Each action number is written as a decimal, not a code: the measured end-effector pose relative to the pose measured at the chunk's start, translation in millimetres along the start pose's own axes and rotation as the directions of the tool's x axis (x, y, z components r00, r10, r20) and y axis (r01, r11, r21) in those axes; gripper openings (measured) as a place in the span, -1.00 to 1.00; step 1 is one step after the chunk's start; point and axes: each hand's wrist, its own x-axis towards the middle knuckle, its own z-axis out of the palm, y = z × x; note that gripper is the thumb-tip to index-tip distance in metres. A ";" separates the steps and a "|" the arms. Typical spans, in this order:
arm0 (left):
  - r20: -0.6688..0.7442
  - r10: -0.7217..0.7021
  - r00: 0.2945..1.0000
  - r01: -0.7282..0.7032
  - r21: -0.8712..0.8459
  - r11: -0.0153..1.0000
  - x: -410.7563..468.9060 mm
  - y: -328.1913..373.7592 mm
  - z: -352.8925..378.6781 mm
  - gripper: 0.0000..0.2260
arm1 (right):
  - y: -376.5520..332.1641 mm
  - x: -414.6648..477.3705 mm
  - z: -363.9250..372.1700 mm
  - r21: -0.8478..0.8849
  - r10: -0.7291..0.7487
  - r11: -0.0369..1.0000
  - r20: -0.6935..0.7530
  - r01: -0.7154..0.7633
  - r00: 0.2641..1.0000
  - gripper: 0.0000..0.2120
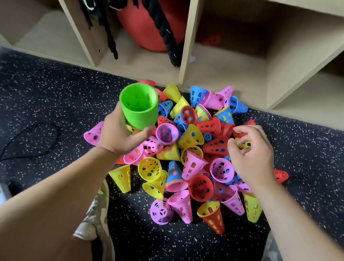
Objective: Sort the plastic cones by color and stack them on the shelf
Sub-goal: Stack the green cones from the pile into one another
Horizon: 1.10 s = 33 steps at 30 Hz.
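A pile of perforated plastic cones [188, 151] in yellow, pink, red and blue lies on the speckled black floor in front of the wooden shelf [187, 47]. My left hand [120, 136] grips a nested stack of green cones [139, 106], open end facing me, above the pile's left side. My right hand [251, 152] reaches into the pile's right side, fingers curled among red and yellow cones [243, 143]; whether it holds one I cannot tell. One red cone [212, 39] lies deep in the shelf's middle-right compartment.
The shelf compartment left of centre holds a red ball [143, 24] and black ropes [157, 13]. A black cable [18, 143] loops over the floor at left. My shoe [96, 213] is near the pile's lower left. A stray red cone [281, 175] lies right of the pile.
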 end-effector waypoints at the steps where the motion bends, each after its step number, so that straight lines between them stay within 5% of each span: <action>1: 0.003 0.026 1.000 -0.026 -0.013 1.000 1.9 7.2 2.0 -0.34 | -6.5 1.3 1.2 0.029 0.004 1.000 -0.003 -0.004 1.000 -0.80; 5: 0.034 0.105 0.994 -0.102 -0.064 0.993 13.7 39.1 14.5 -0.37 | -43.6 5.4 18.7 0.330 0.294 0.887 0.139 -0.324 0.946 -0.81; 7: 0.060 0.137 0.989 -0.135 -0.039 0.990 18.3 59.1 22.1 -0.36 | -63.2 9.6 28.3 0.589 0.464 0.558 0.363 -0.585 0.808 -0.74; 9: 0.103 0.178 0.979 -0.176 -0.032 0.984 21.0 80.5 28.4 -0.36 | -77.2 13.1 33.5 0.676 0.485 0.188 0.567 -0.712 0.666 -0.65; 13: 0.114 0.265 0.957 -0.262 -0.044 0.964 24.0 110.5 37.5 -0.37 | -91.9 23.8 34.4 0.727 0.432 -0.084 0.643 -0.682 0.633 -0.49; 18: 0.087 0.219 0.972 -0.217 -0.038 0.975 38.7 125.3 38.1 -0.32 | -106.5 46.6 27.6 0.777 0.328 -0.203 0.627 -0.595 0.706 -0.60; 22: -0.002 0.205 0.979 -0.202 -0.188 0.961 51.9 141.4 34.2 -0.14 | -114.4 63.1 25.2 0.786 0.345 -0.326 0.616 -0.525 0.708 -0.24; 26: -0.090 0.281 0.956 -0.294 -0.218 0.931 66.1 155.9 36.2 0.05 | -123.5 78.1 21.7 0.775 0.335 -0.404 0.620 -0.486 0.710 -0.57; 33: -0.144 0.336 0.931 -0.358 -0.171 0.918 94.6 175.3 27.3 -0.42 | -130.2 113.9 4.2 0.836 0.464 -0.386 0.542 -0.391 0.701 -0.58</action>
